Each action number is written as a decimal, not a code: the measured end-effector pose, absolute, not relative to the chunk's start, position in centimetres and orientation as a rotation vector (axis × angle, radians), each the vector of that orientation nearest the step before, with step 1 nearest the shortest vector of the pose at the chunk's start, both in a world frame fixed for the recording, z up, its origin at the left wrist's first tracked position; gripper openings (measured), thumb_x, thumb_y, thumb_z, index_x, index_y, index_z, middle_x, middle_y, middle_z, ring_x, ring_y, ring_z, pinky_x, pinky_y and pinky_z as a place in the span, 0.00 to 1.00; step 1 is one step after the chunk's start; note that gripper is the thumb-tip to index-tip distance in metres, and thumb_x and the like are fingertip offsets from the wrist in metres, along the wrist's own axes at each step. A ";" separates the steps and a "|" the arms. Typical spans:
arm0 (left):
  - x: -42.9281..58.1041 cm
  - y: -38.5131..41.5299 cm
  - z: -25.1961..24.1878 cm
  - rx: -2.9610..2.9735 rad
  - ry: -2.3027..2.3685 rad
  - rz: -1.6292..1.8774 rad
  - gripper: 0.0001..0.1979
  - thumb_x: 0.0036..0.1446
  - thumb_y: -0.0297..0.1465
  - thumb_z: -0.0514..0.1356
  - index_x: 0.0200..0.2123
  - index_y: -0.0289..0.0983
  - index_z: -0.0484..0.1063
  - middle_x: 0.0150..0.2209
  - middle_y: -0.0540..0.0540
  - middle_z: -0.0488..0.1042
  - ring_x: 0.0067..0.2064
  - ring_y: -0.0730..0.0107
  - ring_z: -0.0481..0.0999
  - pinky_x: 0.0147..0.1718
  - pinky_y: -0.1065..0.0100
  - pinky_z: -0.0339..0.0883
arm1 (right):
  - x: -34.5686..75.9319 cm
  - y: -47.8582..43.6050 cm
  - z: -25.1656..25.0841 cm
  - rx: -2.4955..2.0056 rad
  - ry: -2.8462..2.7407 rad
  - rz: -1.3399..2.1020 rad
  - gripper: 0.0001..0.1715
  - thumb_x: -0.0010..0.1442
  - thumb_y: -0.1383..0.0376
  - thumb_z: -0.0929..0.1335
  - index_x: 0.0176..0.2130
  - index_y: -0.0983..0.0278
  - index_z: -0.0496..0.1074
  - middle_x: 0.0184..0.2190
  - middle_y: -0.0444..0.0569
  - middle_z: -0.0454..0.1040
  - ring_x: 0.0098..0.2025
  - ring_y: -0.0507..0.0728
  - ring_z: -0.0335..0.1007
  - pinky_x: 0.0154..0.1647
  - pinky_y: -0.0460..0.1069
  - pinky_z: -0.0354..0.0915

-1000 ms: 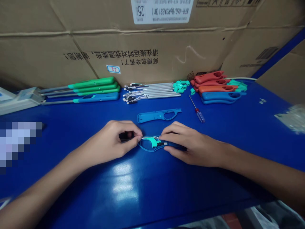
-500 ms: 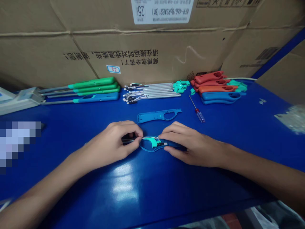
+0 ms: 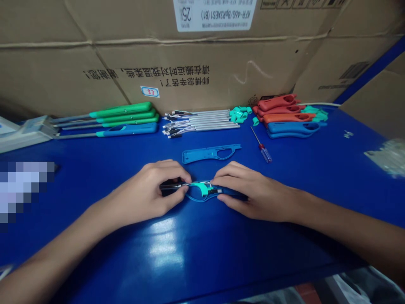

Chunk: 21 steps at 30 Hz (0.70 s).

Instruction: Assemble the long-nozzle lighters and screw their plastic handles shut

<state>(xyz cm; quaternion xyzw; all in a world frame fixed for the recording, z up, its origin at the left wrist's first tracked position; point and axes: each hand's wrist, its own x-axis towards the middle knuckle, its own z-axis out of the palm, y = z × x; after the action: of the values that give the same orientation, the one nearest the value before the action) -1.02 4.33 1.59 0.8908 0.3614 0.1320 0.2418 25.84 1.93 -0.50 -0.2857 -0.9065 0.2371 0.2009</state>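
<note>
A blue handle shell (image 3: 198, 198) lies between my hands, with a teal trigger piece (image 3: 201, 188), white wires and a small black part in it. My left hand (image 3: 163, 185) pinches at the shell's left end, where a metal rod (image 3: 171, 186) runs in under the fingers. From the right, my right hand (image 3: 249, 190) grips the shell, fingers on its upper edge and thumb on its lower one. A second blue shell half (image 3: 209, 153) lies just beyond, inner side up.
Behind are metal rods (image 3: 211, 121) with wires, teal pieces (image 3: 241, 114), red (image 3: 278, 102) and blue shells (image 3: 292, 129), and a screwdriver (image 3: 265, 153). Green-handled lighters (image 3: 126, 110) lie back left. A cardboard box (image 3: 126, 59) stands at the rear.
My left thumb and fingertips have parted slightly, so more of the rod's end shows between them. My right hand and the shell have hardly moved.
</note>
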 end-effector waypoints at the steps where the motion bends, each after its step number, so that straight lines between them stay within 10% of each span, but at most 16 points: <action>1: -1.0 4.3 1.6 2.436 0.972 0.368 0.07 0.62 0.32 0.58 0.40 0.40 0.76 0.40 0.48 0.77 0.41 0.67 0.76 0.40 0.67 0.68 | 25.8 1.9 -0.5 -0.801 -2.534 0.660 0.14 0.68 0.69 0.65 0.53 0.66 0.71 0.49 0.54 0.72 0.53 0.57 0.66 0.57 0.52 0.65; 21: -1.1 4.6 1.7 2.427 0.874 0.387 0.06 0.60 0.35 0.64 0.36 0.41 0.80 0.41 0.49 0.77 0.43 0.70 0.77 0.43 0.70 0.70 | 25.9 2.0 -0.7 -0.800 -2.533 0.650 0.16 0.67 0.70 0.66 0.54 0.70 0.71 0.48 0.54 0.72 0.53 0.56 0.65 0.56 0.50 0.64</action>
<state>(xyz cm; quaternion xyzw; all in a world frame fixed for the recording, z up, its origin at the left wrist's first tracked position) -1.10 4.64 1.66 0.8976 0.3232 0.1432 0.2634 25.90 2.00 -0.72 -0.2864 -0.9072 0.2327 0.2021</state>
